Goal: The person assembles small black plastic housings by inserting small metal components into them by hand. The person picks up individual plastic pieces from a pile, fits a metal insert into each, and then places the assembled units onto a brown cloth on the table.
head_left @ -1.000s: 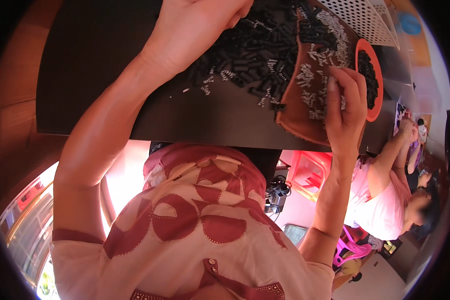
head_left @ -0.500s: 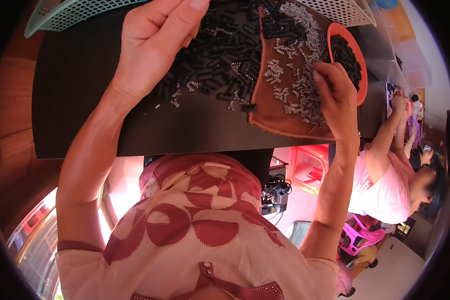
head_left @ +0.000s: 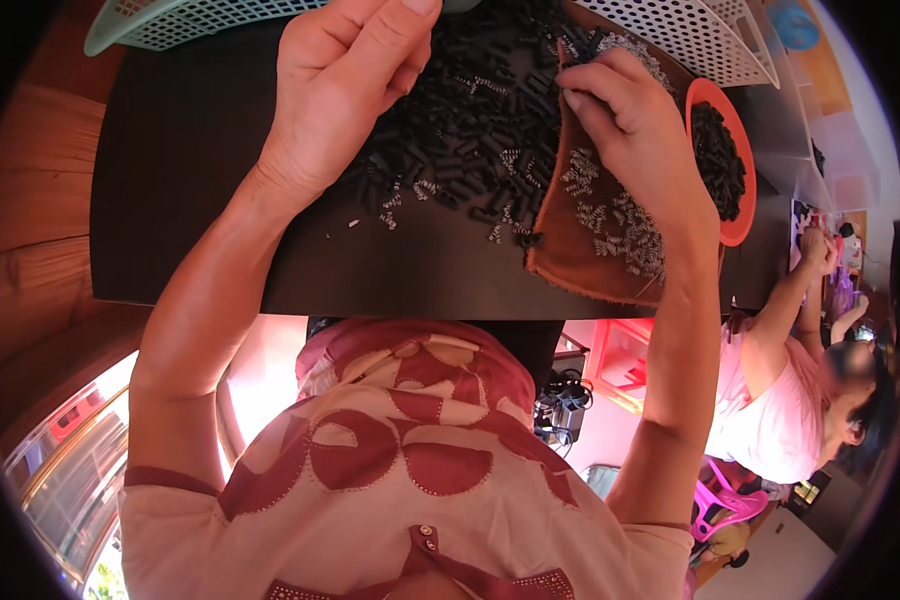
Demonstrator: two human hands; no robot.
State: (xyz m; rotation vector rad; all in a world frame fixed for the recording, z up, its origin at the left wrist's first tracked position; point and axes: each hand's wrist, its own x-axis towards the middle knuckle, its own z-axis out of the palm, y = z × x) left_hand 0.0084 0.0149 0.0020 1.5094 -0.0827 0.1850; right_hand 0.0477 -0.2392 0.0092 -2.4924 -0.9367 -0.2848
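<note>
My left hand (head_left: 345, 95) is raised over the far part of the dark table, its thumb pressed onto curled fingers. Whatever it grips, if anything, is hidden. A loose pile of small black tubular plastic parts (head_left: 450, 150) lies beside and below it, with some metal springs among them. To the right, my right hand (head_left: 645, 130) hovers over the left edge of a brown cloth (head_left: 580, 270), thumb and index finger pinched together. Anything between those fingertips is too small to make out. Many small coil springs (head_left: 630, 235) lie scattered on the cloth, partly covered by my right hand.
An orange-red bowl (head_left: 748, 190) of black parts stands right of the cloth. A teal perforated basket (head_left: 200, 28) and a white one (head_left: 690, 40) line the far side. The table's near edge (head_left: 370, 305) is before me. A person in pink (head_left: 770, 400) sits at right.
My right hand has moved left and away from me, from the springs near the bowl to the cloth's left edge. The view has shifted slightly; my left hand keeps its closed pose.
</note>
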